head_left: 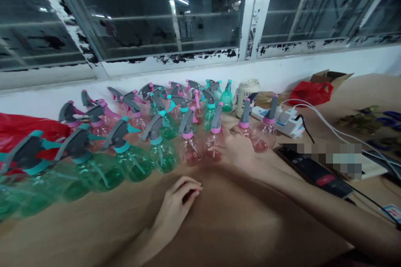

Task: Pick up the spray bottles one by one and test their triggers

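My right hand [239, 148] reaches into the front row of spray bottles. Its thumb lies across the front of a pink spray bottle [215, 146] with a grey trigger head, and its fingers are at the bottle's right side. Closer to me, my left hand [180, 200] hovers low over the table, fingers curled toward the thumb, with nothing visible in them. Left of the held bottle stands another pink spray bottle [191, 148], then a green spray bottle [163, 154] with a turquoise collar. Just right of my right hand is a clear pink spray bottle [265, 135], partly beside a similar one [246, 129].
Several more green and pink bottles crowd toward the wall. A white tub [247, 96] stands behind them. On the right are a power strip [282, 122] with cables, a phone [313, 171], a red plastic bag [311, 93] and a cardboard box [333, 77]. Another red bag [19, 131] lies left.
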